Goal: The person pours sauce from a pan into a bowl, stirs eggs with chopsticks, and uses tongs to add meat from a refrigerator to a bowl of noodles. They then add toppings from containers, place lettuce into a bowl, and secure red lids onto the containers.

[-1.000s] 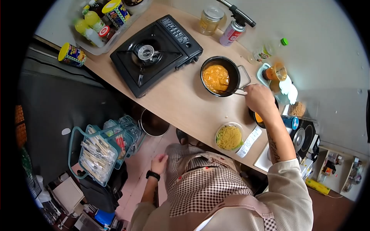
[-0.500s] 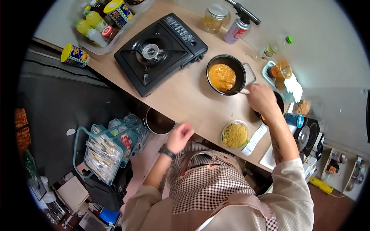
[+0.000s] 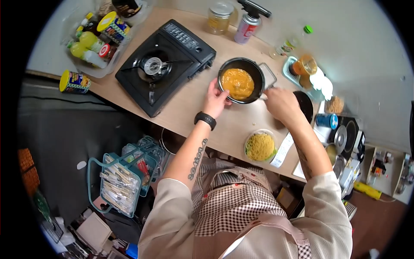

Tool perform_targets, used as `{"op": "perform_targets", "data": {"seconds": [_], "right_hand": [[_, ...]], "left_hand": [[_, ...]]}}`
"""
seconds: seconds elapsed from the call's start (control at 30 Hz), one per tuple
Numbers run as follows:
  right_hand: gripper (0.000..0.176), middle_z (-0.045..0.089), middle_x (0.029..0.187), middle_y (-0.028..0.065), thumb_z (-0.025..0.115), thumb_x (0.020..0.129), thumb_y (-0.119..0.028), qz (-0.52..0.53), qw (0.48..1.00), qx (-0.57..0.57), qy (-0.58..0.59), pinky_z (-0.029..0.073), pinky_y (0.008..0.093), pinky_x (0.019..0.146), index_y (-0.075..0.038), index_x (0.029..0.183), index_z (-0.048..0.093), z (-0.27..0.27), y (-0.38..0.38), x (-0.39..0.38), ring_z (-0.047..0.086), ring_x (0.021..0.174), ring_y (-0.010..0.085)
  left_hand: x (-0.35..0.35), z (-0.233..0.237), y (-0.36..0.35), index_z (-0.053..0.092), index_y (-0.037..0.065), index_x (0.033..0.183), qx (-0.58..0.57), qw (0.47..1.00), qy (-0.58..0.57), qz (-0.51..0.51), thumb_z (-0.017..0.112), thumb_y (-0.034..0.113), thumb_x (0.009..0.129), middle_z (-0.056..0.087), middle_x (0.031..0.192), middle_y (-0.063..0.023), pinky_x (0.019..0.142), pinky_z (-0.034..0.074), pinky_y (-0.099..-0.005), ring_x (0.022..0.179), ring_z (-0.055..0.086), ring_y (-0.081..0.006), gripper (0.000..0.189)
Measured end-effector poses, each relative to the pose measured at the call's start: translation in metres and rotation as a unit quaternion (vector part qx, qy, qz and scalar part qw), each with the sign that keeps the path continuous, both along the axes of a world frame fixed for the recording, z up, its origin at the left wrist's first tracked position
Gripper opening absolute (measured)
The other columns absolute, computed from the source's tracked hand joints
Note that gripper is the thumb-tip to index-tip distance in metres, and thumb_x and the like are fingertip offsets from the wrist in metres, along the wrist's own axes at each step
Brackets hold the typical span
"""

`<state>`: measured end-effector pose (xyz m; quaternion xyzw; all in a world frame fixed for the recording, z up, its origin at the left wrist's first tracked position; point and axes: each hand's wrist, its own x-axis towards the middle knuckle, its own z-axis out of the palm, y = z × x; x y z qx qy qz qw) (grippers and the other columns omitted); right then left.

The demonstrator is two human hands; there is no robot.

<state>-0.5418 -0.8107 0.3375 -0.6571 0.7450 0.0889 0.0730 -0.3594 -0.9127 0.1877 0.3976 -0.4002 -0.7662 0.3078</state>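
A black pot (image 3: 259, 73) of thick orange-brown sauce (image 3: 238, 83) stands on the wooden counter. My left hand (image 3: 215, 100) is at the pot's near left rim, thumb and fingers around its edge. At the right rim my right hand (image 3: 281, 103) is closed on a short light-coloured utensil handle (image 3: 263, 97). The head of this utensil is hidden. Below the pot sits a clear round bowl of yellow noodles (image 3: 260, 146), with some green at its edge. A printed paper slip (image 3: 282, 150) lies beside the bowl.
A black portable gas stove (image 3: 166, 64) stands left of the pot. Behind are a lidded glass jar (image 3: 219, 18) and a torch canister (image 3: 248, 28). A dark pan (image 3: 304, 105) is partly behind my right hand. Bottles fill a clear bin (image 3: 110, 64); a teal basket (image 3: 123, 185) hangs lower left.
My left hand has moved up from the counter's front edge to the pot's rim. My right hand keeps its hold on the handle. The whole view has shifted slightly.
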Motion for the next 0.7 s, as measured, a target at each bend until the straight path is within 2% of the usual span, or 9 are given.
{"op": "perform_targets", "data": {"seconds": [0.03, 0.13, 0.2, 0.27, 0.43, 0.47, 0.53, 0.57, 0.7], "right_hand": [[0.021, 0.072, 0.087, 0.0167, 0.052, 0.086, -0.01, 0.002, 0.999, -0.05, -0.015, 0.056, 0.0436, 0.077, -0.004, 0.088, 0.072, -0.016, -0.006, -0.007, 0.07, 0.086, 0.0331], [0.021, 0.073, 0.088, 0.0166, 0.052, 0.087, -0.011, -0.044, 0.998, 0.051, 0.016, 0.056, 0.0433, 0.075, -0.004, 0.089, 0.072, 0.01, 0.008, -0.009, 0.07, 0.084, 0.0334], [0.023, 0.073, 0.087, 0.0161, 0.05, 0.088, -0.012, -0.009, 0.997, 0.071, 0.026, 0.056, 0.0441, 0.073, -0.005, 0.087, 0.072, 0.007, 0.017, 0.001, 0.071, 0.082, 0.033], [0.023, 0.073, 0.086, 0.0157, 0.05, 0.087, -0.012, -0.016, 1.0, 0.015, 0.003, 0.057, 0.044, 0.074, -0.006, 0.086, 0.072, -0.008, 0.009, 0.003, 0.071, 0.083, 0.0328], [0.023, 0.072, 0.085, 0.0177, 0.051, 0.088, -0.013, -0.031, 0.993, 0.111, 0.008, 0.056, 0.0453, 0.073, -0.006, 0.093, 0.073, 0.019, 0.026, 0.018, 0.071, 0.079, 0.0344], [0.022, 0.072, 0.086, 0.0185, 0.051, 0.087, -0.011, -0.031, 0.997, 0.069, -0.025, 0.056, 0.0455, 0.074, -0.007, 0.09, 0.072, 0.004, 0.024, 0.017, 0.07, 0.083, 0.0344], [0.018, 0.071, 0.08, 0.0145, 0.054, 0.086, -0.011, -0.042, 0.999, 0.0, 0.008, 0.057, 0.0427, 0.069, -0.006, 0.083, 0.07, -0.003, 0.029, 0.009, 0.071, 0.075, 0.033], [0.018, 0.071, 0.081, 0.0144, 0.052, 0.086, -0.011, -0.041, 0.998, 0.042, 0.018, 0.057, 0.0426, 0.068, -0.005, 0.081, 0.069, 0.01, 0.035, 0.011, 0.071, 0.076, 0.0319], [0.018, 0.071, 0.087, 0.0144, 0.053, 0.085, -0.011, 0.007, 1.0, 0.004, -0.024, 0.057, 0.0413, 0.069, -0.005, 0.084, 0.07, -0.007, 0.037, 0.02, 0.071, 0.078, 0.0314]], "left_hand": [[0.001, 0.004, 0.003, 0.024, 0.007, 0.151, 0.016, 1.0, 0.005, 0.002, 0.062, 0.004, 0.093, 0.062, 0.088, -0.0091, 0.058, 0.058, -0.0288, 0.065, 0.064, -0.0159, 0.069], [0.011, 0.001, 0.015, 0.022, 0.008, 0.153, 0.02, 1.0, 0.016, -0.001, 0.06, 0.001, 0.094, 0.062, 0.088, -0.0088, 0.058, 0.059, -0.0288, 0.063, 0.065, -0.0161, 0.07], [0.014, 0.003, 0.025, 0.02, 0.008, 0.153, 0.026, 1.0, 0.016, -0.001, 0.059, 0.0, 0.094, 0.062, 0.09, -0.0094, 0.059, 0.06, -0.0298, 0.065, 0.066, -0.0176, 0.072], [0.019, 0.005, 0.039, 0.018, 0.008, 0.154, 0.037, 0.999, 0.013, 0.011, 0.059, 0.0, 0.093, 0.062, 0.091, -0.0099, 0.06, 0.06, -0.0302, 0.066, 0.066, -0.0184, 0.073], [0.03, 0.004, 0.055, 0.016, 0.008, 0.154, 0.05, 0.998, 0.024, 0.014, 0.059, -0.001, 0.093, 0.061, 0.094, -0.0106, 0.064, 0.062, -0.0333, 0.069, 0.067, -0.0202, 0.075], [0.032, 0.0, 0.061, 0.016, 0.008, 0.154, 0.048, 0.998, 0.026, 0.013, 0.059, -0.001, 0.093, 0.061, 0.094, -0.0107, 0.064, 0.062, -0.0334, 0.069, 0.067, -0.0204, 0.076], [0.033, -0.003, 0.062, 0.015, 0.008, 0.155, 0.035, 0.999, 0.035, 0.017, 0.059, -0.001, 0.093, 0.061, 0.093, -0.0109, 0.065, 0.063, -0.0337, 0.069, 0.068, -0.0207, 0.077], [0.034, 0.001, 0.059, 0.014, 0.008, 0.155, 0.039, 0.998, 0.038, 0.015, 0.059, -0.001, 0.093, 0.061, 0.094, -0.0112, 0.065, 0.063, -0.0339, 0.071, 0.068, -0.021, 0.077], [0.036, 0.003, 0.072, 0.012, 0.008, 0.155, 0.049, 0.998, 0.033, 0.001, 0.06, -0.002, 0.093, 0.061, 0.096, -0.0123, 0.067, 0.063, -0.0349, 0.075, 0.069, -0.0221, 0.08]]}}
